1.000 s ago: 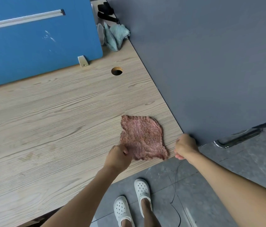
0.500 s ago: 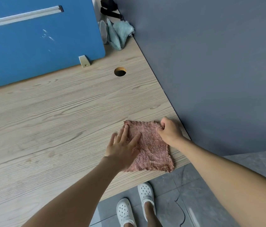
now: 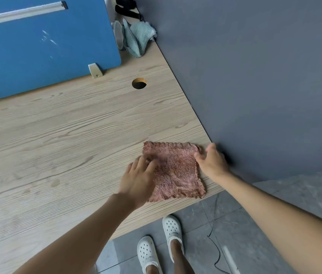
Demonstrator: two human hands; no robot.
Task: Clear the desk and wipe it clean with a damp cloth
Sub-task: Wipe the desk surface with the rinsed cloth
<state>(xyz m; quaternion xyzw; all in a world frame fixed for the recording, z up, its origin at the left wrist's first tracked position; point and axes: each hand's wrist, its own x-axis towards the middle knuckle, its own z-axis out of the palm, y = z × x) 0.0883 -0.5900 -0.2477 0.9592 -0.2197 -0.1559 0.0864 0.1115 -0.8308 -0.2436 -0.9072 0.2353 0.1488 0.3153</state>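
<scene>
Two hands frame the pink terry cloth [image 3: 176,171], which lies spread flat on the wooden surface [image 3: 67,145] near its front right corner. Your left hand [image 3: 138,180] is open, fingers spread and blurred, over the cloth's left edge; I cannot tell whether the fingertips press down or hover just above it. Your right hand [image 3: 212,163] sits at the cloth's far right corner with the thumb raised and the fingers at the hem, but the view does not show whether they pinch it or only touch. Just right of that hand stands the grey partition [image 3: 255,95]. Judge the cloth as light, limp and, if damp as the task says, a little clingy on the wood grain, so it will likely bunch rather than slide when pushed from one edge. A flat palm on its middle, just right of your left fingertips, should carry it best for wiping; pinch a corner only to lift or straighten it. The near hem beside your left wrist lies close to the surface's front edge and could drag off.
</scene>
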